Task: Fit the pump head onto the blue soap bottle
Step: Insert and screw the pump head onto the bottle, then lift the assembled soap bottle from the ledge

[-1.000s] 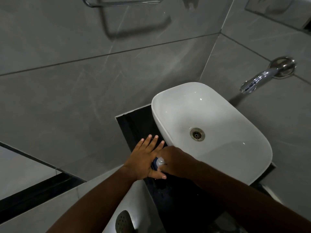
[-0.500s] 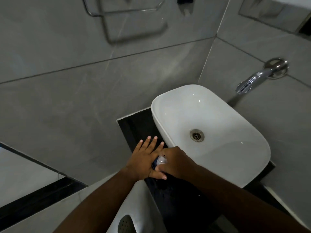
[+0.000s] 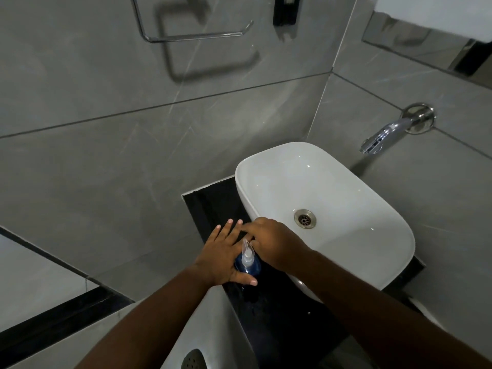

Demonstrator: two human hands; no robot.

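The blue soap bottle (image 3: 249, 268) stands on the black counter (image 3: 279, 315) just left of the basin. A clear pump head (image 3: 247, 251) sits on its neck, with the nozzle pointing away from me. My left hand (image 3: 222, 258) presses against the bottle's left side, fingers spread and the thumb curled round the front. My right hand (image 3: 273, 243) lies just right of the pump, off its top. Its fingers stretch left over my left fingertips. The underside of that hand is hidden.
A white oval basin (image 3: 372, 251) fills the counter to the right, with a drain (image 3: 305, 218). A chrome spout (image 3: 383, 135) juts from the grey tiled wall above it. A towel ring (image 3: 194, 35) hangs at upper left. A white fixture (image 3: 202, 339) lies below my arms.
My right hand has come off the top of the pump head and shifted up and right, so pump and bottle now show. The view has tilted upward slightly.
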